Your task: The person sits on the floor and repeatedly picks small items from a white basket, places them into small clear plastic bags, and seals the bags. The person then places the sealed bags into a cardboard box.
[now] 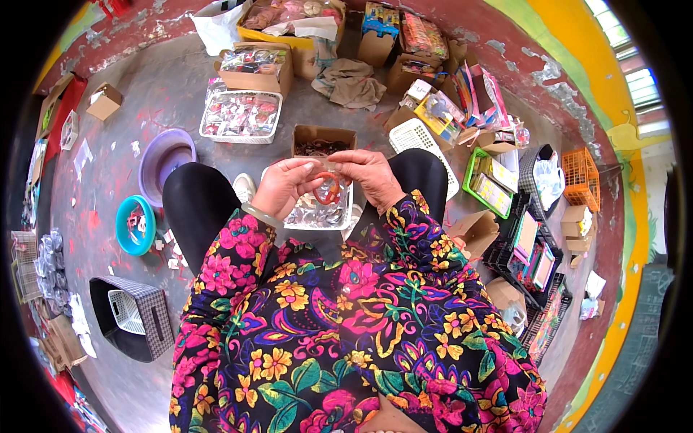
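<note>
Both hands meet in front of me, above my spread knees. My left hand is closed, thumb and fingers pinching near the top of a red-orange ring-shaped band, perhaps a bracelet or hair tie. From the other side my right hand is closed too, its fingertips pinched together by the band's upper edge. Something clear, maybe a small plastic bag, shows between the fingertips; I cannot make it out surely. Beneath the hands stands a white basket of small clear-wrapped packets. Just beyond is an open cardboard box holding small dark reddish pieces.
A white basket of packets stands ahead. To the left are a purple basin, a teal basin and a checked bin. Rightward sit a white perforated basket, a green tray, black crates and an orange crate.
</note>
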A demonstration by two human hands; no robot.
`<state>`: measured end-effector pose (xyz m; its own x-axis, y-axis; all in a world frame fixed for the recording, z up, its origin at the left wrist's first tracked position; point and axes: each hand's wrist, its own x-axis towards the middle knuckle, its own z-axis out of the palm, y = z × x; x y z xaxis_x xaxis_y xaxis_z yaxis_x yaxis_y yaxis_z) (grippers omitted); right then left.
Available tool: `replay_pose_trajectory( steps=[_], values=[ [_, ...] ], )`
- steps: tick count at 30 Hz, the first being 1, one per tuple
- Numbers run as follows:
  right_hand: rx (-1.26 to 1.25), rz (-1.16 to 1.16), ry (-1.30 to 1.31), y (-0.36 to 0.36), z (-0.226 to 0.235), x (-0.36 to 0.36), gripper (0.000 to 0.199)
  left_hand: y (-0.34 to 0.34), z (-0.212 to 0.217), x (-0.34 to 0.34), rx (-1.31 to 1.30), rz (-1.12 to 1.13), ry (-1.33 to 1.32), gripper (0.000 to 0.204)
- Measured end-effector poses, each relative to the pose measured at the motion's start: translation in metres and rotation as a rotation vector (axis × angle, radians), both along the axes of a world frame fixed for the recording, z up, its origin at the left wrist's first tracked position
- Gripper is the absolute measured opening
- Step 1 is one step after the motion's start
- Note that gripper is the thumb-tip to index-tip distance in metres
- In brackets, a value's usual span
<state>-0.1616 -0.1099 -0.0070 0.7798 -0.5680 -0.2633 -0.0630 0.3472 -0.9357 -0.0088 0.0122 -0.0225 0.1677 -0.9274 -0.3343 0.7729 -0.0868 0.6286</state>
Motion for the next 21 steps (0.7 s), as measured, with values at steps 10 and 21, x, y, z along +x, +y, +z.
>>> replay_pose_trajectory(
  steps=[10,21],
  values=[
    [-0.033,0.022,-0.022,0.0,0.001,-0.002,0.019,0.003,-0.006,0.007,-0.069,-0.061,0.121,0.021],
    [-0.068,0.029,-0.018,0.0,-0.001,-0.001,0.019,-0.001,0.004,0.002,-0.017,-0.055,0.058,0.02]
  ],
)
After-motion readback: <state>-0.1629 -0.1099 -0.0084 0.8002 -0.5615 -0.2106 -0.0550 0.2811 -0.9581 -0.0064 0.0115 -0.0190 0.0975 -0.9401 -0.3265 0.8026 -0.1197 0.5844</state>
